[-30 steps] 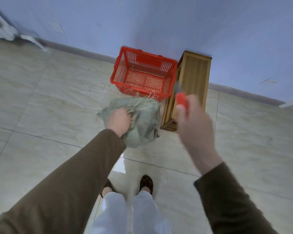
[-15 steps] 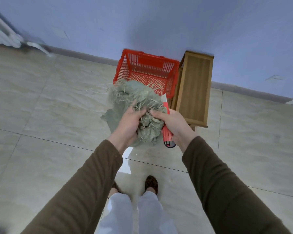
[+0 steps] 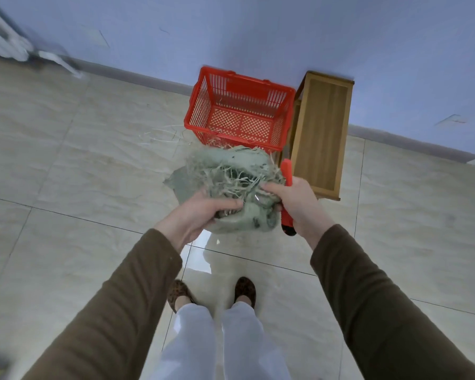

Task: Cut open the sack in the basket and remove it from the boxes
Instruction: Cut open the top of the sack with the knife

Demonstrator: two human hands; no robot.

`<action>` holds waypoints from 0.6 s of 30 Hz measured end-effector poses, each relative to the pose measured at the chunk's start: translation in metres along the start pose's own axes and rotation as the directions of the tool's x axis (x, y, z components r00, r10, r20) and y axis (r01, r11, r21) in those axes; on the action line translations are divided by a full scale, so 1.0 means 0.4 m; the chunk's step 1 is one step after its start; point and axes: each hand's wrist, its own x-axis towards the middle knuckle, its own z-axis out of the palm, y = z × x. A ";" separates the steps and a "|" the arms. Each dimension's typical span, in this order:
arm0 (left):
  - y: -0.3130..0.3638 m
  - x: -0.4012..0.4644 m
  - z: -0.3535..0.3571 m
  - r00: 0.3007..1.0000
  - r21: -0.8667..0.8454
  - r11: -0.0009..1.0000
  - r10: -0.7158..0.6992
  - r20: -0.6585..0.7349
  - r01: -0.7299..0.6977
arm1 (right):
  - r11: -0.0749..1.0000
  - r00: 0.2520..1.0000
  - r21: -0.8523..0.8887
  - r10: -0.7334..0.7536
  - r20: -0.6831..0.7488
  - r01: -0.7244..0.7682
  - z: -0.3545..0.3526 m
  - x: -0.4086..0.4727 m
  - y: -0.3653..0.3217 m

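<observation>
A crumpled grey-green sack (image 3: 232, 187) with frayed pale fibres hangs bunched between both hands, in front of and below the red plastic basket (image 3: 203, 105). My left hand (image 3: 200, 212) grips its lower left side. My right hand (image 3: 294, 201) pinches the sack's right edge while also holding a red utility knife (image 3: 287, 171), whose ends stick out above and below the fist. The basket stands on the floor by the wall; its mesh bottom is bare apart from a few strands at the front edge. No boxes are visible.
A wooden stool (image 3: 322, 133) stands right of the basket against the blue wall. Loose pale strands (image 3: 162, 135) lie on the tiled floor left of the basket. A white radiator (image 3: 3, 42) is at the far left. My feet (image 3: 211, 292) are below.
A second ago only the left hand held the sack and the right held the knife apart. Both hands then came together on the sack, which now sits lower, clear of the basket.
</observation>
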 end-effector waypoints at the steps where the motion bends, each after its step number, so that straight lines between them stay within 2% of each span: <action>1: -0.011 0.002 -0.002 0.998 0.139 0.990 0.012 -0.055 -0.005 | 0.994 1.000 0.107 0.010 0.011 -0.011 -0.003 0.003 -0.001; 2: -0.017 0.002 0.000 0.992 0.178 0.984 0.041 -0.121 -0.019 | 0.983 0.999 0.182 0.028 0.035 -0.034 -0.005 0.002 -0.002; 3: -0.024 0.006 0.001 0.981 0.118 0.992 0.059 -0.185 -0.037 | 0.970 0.997 0.235 0.054 0.060 -0.067 -0.008 0.000 -0.003; 5: -0.034 0.020 0.005 0.956 -0.156 0.986 0.008 -0.294 -0.057 | 0.935 0.988 0.320 0.135 0.079 -0.154 -0.013 0.002 0.003; 7: -0.036 0.023 0.011 0.941 -0.398 0.914 -0.066 -0.331 -0.076 | 0.877 0.969 0.413 0.238 0.067 -0.244 -0.014 -0.003 0.014; 9: -0.043 0.016 0.015 0.963 -0.625 0.778 -0.123 -0.240 -0.056 | 0.803 0.957 0.526 0.278 0.084 -0.280 -0.012 -0.011 0.027; 11: -0.060 0.005 0.012 0.987 -0.738 0.675 -0.125 -0.104 0.008 | 0.750 0.972 0.621 0.210 0.104 -0.228 -0.007 -0.019 0.046; 13: -0.081 -0.011 0.009 0.989 -0.753 0.653 -0.147 -0.029 0.075 | 0.730 0.987 0.665 0.112 0.112 -0.158 -0.001 -0.023 0.061; 15: -0.098 -0.025 0.007 0.979 -0.661 0.742 -0.199 -0.052 0.115 | 0.715 0.991 0.688 0.046 0.127 -0.122 0.003 -0.029 0.066; 17: -0.099 -0.034 0.003 0.965 -0.506 0.862 -0.164 -0.206 0.039 | 0.708 0.990 0.698 0.015 0.139 -0.109 0.001 -0.034 0.069; 18: -0.089 -0.039 -0.003 0.945 -0.446 0.891 -0.068 -0.319 -0.087 | 0.716 0.990 0.689 0.015 0.142 -0.110 -0.001 -0.036 0.072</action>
